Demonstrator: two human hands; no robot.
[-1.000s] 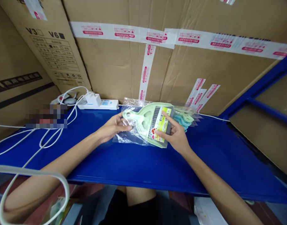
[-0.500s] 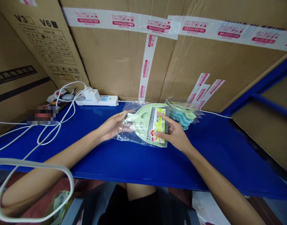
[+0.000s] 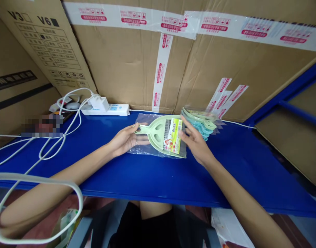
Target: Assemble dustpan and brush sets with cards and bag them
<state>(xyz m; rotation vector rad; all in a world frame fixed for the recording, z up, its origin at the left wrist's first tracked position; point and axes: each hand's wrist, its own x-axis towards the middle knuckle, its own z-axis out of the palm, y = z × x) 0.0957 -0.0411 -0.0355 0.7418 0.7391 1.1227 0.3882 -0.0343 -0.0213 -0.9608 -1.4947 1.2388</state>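
A pale green dustpan (image 3: 160, 139) lies inside a clear plastic bag, together with a small dark-bristled brush (image 3: 168, 127) under a yellow-and-white label (image 3: 176, 137). My left hand (image 3: 124, 140) is closed on the handle end through the plastic, thumb on top and fingers beneath. At the wide right edge, my right hand (image 3: 195, 139) has its thumb and fingers on the bagged dustpan. Just behind my right fingers rests a pile of similar bagged dustpans, with a green one (image 3: 209, 121) above blue ones (image 3: 199, 129).
The blue table (image 3: 152, 182) is backed by large cardboard boxes (image 3: 132, 69). A white power strip (image 3: 119, 109) with a plugged-in adapter stands at the back left. White cables (image 3: 79, 113) loop over the left side, one (image 3: 80, 203) hanging close to my left forearm.
My right hand has slid rightward off the label to the dustpan's edge, uncovering more of the label. The left hand keeps its hold on the handle, and the dustpan has tilted slightly.
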